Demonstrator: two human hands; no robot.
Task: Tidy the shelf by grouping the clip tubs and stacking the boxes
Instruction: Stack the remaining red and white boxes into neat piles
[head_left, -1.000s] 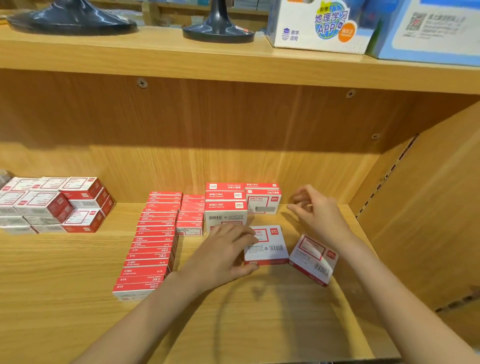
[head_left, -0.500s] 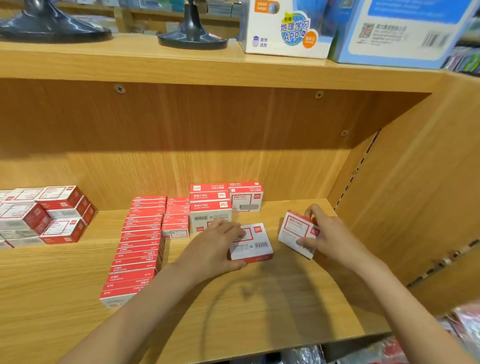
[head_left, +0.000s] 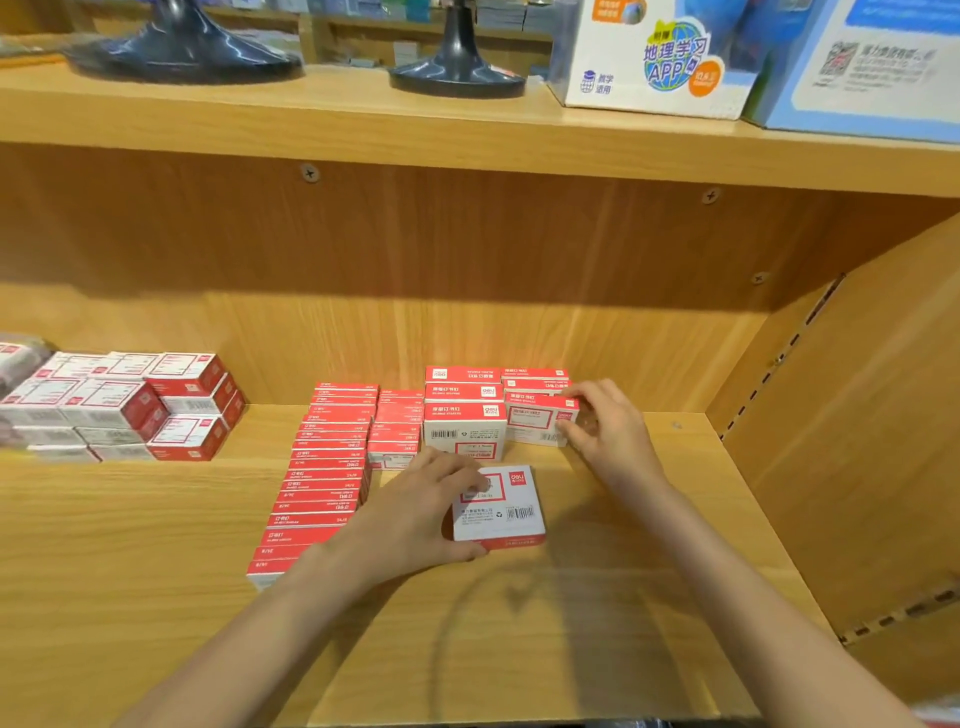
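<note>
A red-and-white staple box (head_left: 501, 506) lies flat on the wooden shelf (head_left: 597, 623), and my left hand (head_left: 415, 512) grips its left side. My right hand (head_left: 608, 428) holds a second red-and-white box (head_left: 537, 421) upright against the right stack of boxes (head_left: 535, 382) at the back. A taller stack of the same boxes (head_left: 464, 410) stands just left of it. Two rows of thin red boxes (head_left: 327, 467) run forward on the left.
A pile of red-and-white boxes (head_left: 130, 405) sits at the far left of the shelf. The shelf's side wall (head_left: 857, 441) rises on the right. On the upper shelf stand two dark bases (head_left: 457, 67) and printed cartons (head_left: 660, 57).
My right hand has picked up the box from the right of the shelf and carried it back to the right stack. My left hand stays on the flat box.
</note>
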